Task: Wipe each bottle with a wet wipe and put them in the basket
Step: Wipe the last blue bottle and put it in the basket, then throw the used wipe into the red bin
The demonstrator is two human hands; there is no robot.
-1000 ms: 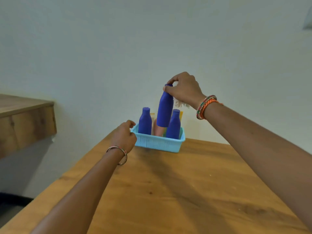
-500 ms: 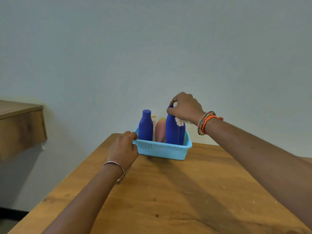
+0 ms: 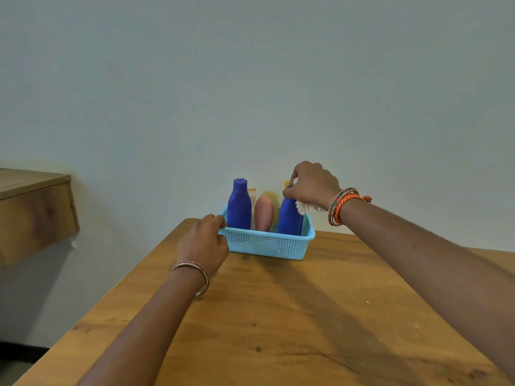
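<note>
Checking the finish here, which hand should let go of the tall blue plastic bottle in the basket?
Right hand: it grips the tall blue plastic bottle top; the left hand holds the light blue basket rim.

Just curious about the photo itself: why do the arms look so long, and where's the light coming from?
Head view: wide-angle lens stretches the forearms near the edges; soft light casts faint arm shadows on the wooden table; the blue basket and right hand look sharp, no glare.

Cap of right blue bottle (image 3: 289, 218): covered by right hand (image 3: 312, 185). Wet wipe (image 3: 303, 208): mostly concealed under that hand, only a crumpled edge exposed. Yellow items behind the bottles in basket (image 3: 267, 243): largely blocked, unidentifiable.
</note>
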